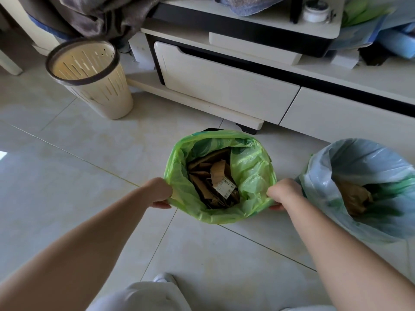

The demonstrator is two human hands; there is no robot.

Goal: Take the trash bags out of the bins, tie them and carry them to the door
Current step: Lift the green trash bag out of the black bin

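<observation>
A green trash bag stands open on the floor in the middle of the view, with cardboard scraps and a barcode label inside. My left hand grips the bag's rim on its left side. My right hand grips the rim on its right side. Between the two hands the mouth of the bag is stretched wide. At the right stands a pale blue trash bag, open, with brown paper inside. A cream slotted bin with a dark rim stands bagless at the upper left.
A white and black low cabinet with drawers runs along the back, close behind the green bag. Dark cloth hangs over the cream bin. Light floor tiles spread to the left and front. My light trouser leg shows at the bottom.
</observation>
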